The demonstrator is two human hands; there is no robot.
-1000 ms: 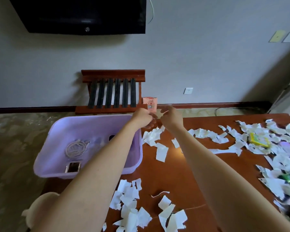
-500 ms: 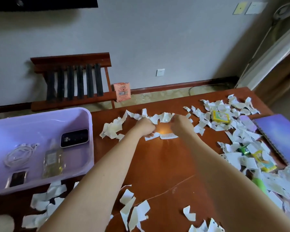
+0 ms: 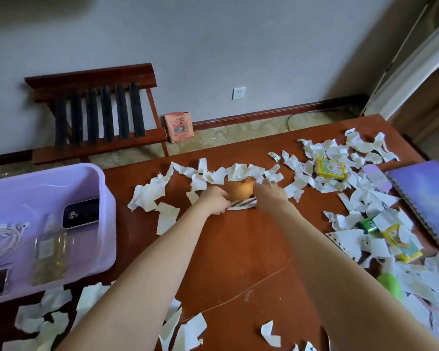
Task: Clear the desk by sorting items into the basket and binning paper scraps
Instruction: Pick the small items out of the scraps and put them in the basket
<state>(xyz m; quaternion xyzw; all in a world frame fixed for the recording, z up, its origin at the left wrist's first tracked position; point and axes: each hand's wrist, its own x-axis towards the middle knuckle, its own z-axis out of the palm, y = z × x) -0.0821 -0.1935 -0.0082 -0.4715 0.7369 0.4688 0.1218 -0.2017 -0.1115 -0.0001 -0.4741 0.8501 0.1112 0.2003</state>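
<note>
The task is judged to be well short of halfway. In the basket (image 3: 108,224), which stands at the left edge of the desk (image 3: 238,249), a cable (image 3: 3,236), a bottle (image 3: 51,249) and two dark devices (image 3: 81,214) are already laid. The comb (image 3: 242,204) lies towards the far edge, near its middle, and its left end is pinched by the curled fingers of the left hand (image 3: 214,200); whether it is lifted off the wood yet cannot be told. The right hand (image 3: 270,196) is held at the comb's right end, its tips reaching the scraps (image 3: 238,172) beyond; whether those fingers are closed on anything cannot be told. Nearly all the paper is left: a row is strung along the far edge, a thick heap is spread down the right edge, and more is scattered at the near edge and beside the basket. Among the right-hand heap a yellow box (image 3: 331,169), a notebook (image 3: 426,198), a green can (image 3: 369,225) and a yellow pack (image 3: 401,243) are yet to be sorted. No bin is seen.
</note>
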